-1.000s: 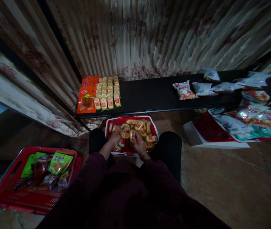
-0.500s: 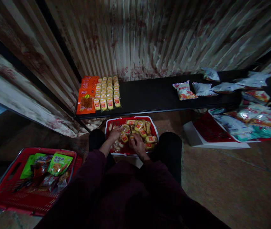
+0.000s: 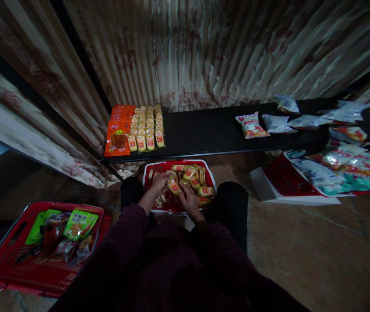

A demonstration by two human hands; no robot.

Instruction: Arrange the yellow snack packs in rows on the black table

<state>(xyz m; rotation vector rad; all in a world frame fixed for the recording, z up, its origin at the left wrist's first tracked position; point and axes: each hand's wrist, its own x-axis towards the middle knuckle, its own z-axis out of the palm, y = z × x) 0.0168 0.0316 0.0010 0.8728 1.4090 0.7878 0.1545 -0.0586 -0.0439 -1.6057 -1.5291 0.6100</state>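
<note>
A red basket with a white rim (image 3: 211,173) stands between my knees, holding many small yellow snack cakes (image 3: 190,172) in clear wrappers with red-and-white labels. Inside it, one wrapped snack cake (image 3: 173,186) is raised, its label facing up, between my two hands. My left hand (image 3: 159,182) has its fingers closed at the cake's upper left side. From the right, my right hand (image 3: 188,198) grips the cake's edge with bent fingers. Its fingertips are partly hidden. Rows of the same cakes (image 3: 145,128) stand on the black shelf (image 3: 201,132).
Orange snack packs (image 3: 119,130) lie left of the rows. White-and-red snack bags (image 3: 252,125) lie along the shelf's right part. A basket of bags (image 3: 337,169) sits at right on a white box (image 3: 269,190). Another red basket (image 3: 9,264) with green pouches (image 3: 80,224) stands at lower left.
My right hand has shifted slightly right and lower, its fingers now at the edge of the raised cake. That cake has moved a little right and turned its label more upright.
</note>
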